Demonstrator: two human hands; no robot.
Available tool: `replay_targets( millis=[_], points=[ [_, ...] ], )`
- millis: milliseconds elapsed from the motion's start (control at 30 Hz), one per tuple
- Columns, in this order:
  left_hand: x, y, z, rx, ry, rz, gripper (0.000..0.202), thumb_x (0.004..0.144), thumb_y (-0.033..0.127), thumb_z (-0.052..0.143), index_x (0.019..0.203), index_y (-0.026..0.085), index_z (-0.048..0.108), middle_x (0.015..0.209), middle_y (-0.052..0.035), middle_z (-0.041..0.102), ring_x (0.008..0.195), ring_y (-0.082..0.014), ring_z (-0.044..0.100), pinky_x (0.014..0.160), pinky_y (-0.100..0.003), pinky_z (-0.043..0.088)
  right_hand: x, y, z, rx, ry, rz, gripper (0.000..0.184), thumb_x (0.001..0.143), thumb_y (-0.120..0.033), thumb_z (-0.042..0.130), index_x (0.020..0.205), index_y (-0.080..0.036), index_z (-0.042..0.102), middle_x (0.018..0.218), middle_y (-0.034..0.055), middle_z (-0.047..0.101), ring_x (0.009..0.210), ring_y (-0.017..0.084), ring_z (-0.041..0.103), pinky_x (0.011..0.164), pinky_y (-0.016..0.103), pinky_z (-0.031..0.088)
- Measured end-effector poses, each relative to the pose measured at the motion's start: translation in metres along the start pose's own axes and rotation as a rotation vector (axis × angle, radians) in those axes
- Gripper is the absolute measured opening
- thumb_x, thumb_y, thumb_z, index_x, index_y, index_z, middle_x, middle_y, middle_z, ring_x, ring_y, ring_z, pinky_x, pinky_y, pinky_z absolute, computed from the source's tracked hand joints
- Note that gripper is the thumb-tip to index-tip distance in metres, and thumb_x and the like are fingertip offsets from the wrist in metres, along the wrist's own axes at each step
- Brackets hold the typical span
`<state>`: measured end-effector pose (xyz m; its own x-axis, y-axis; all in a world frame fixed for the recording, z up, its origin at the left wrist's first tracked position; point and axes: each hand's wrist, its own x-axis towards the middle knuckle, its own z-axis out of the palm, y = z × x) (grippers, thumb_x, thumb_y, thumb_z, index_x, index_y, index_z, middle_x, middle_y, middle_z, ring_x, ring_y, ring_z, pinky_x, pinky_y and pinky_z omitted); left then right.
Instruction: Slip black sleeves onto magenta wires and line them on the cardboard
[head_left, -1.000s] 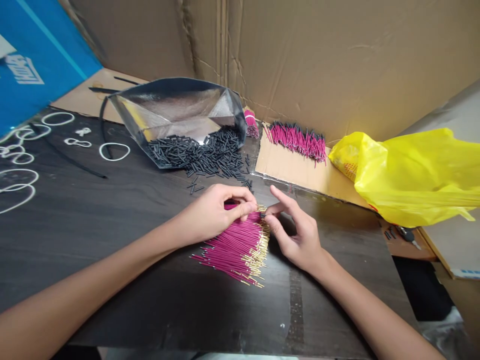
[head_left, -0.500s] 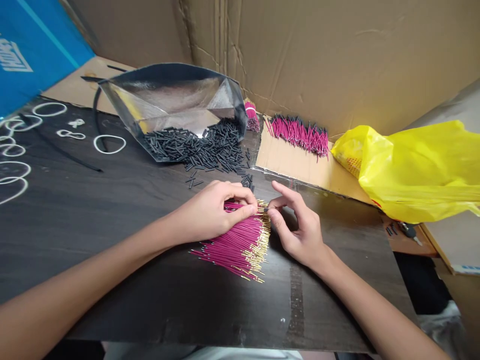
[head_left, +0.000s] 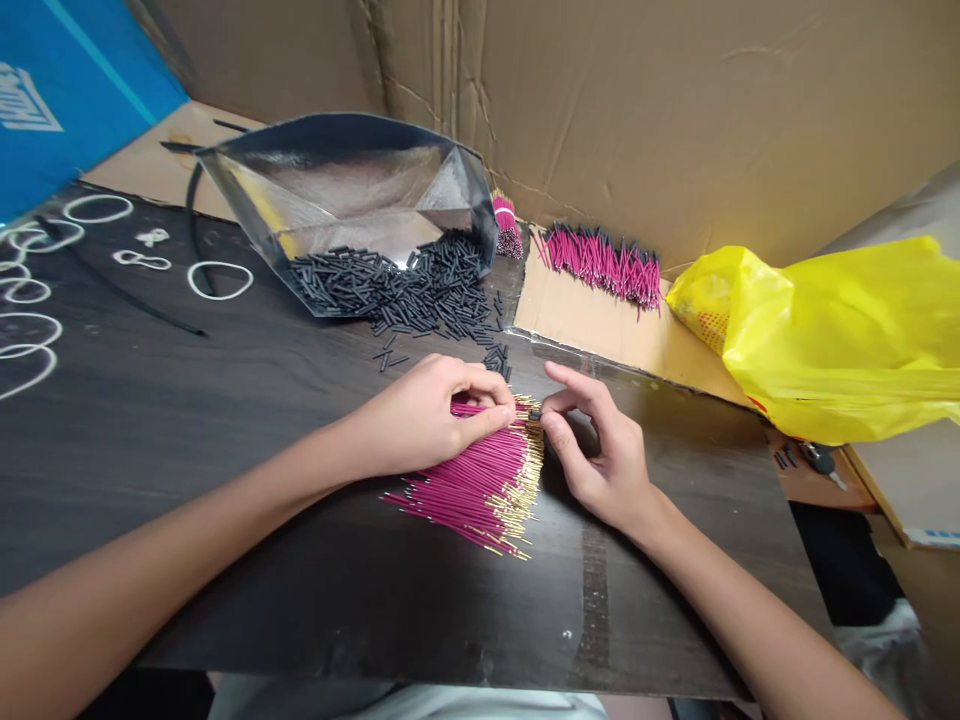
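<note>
Cardboard (head_left: 675,110) walls off the back of our dark table (head_left: 300,590), where a silver-lined bag (head_left: 375,190) lies open with short black tubes (head_left: 345,280) spilling from its mouth. Nearer us, between our hands, lies a fanned pile of magenta wires (head_left: 472,470); their long axes run left to right, the lower ones sloping down rightward, gold tips pointing right and silver ends left. Our left hand (head_left: 439,415) reaches over the top of the pile, thumb and fingertips pinched together on wires near the gold tips. Our right hand (head_left: 600,450) is half curled, forefinger raised, thumb and a finger nipping one black tube (head_left: 534,415) lying roughly sideways, its left end toward the left fingertips.
</note>
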<state>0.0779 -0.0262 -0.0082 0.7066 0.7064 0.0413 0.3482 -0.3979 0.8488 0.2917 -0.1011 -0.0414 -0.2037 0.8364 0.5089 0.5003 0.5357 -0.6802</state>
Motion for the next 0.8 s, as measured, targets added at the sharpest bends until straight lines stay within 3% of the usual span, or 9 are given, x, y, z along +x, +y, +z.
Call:
replay_targets(
  millis=[800],
  points=[
    [0.0004,-0.0046,-0.0001,0.011,-0.026,-0.041,0.022,0.091,0.034,0.063,0.08,0.02,0.076,0.077,0.0009,0.074,0.075,-0.0168,0.062,0.072,-0.03,0.041,0.0008,0.0008,-0.0002,0.003,0.011,0.0,0.042,0.097,-0.012,0.06,0.138,-0.023,0.054,0.097,0.0014,0.068,0.084,0.013,0.065,0.085,0.03,0.054]
  ],
)
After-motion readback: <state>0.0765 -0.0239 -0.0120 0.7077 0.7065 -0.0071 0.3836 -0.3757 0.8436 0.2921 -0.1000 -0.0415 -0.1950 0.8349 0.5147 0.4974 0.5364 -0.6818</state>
